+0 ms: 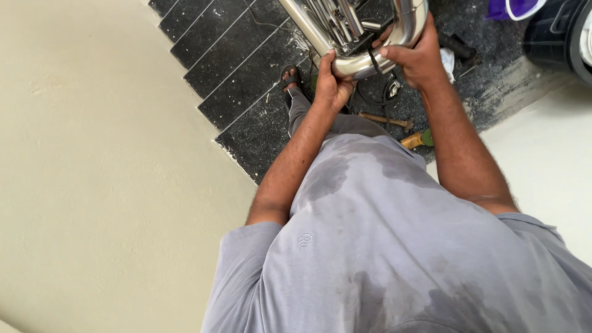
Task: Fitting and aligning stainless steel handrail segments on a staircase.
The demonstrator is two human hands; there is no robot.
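A shiny steel railing tube with a curved end [361, 34] runs along the top of the view, with thinner steel bars inside the bend. My left hand [333, 83] grips the underside of the curve. My right hand [416, 58] wraps over the curve from the right side. A dark strap or cable hangs between both hands. I am looking down my own grey, sweat-stained shirt.
Black granite stair steps [237, 68] descend at upper left beside a cream wall [98, 166]. My sandalled foot [290, 77] stands on a step. A wooden-handled hammer [385, 119], another tool [418, 140], a dark bin [558, 34] and a purple object [515, 7] lie around.
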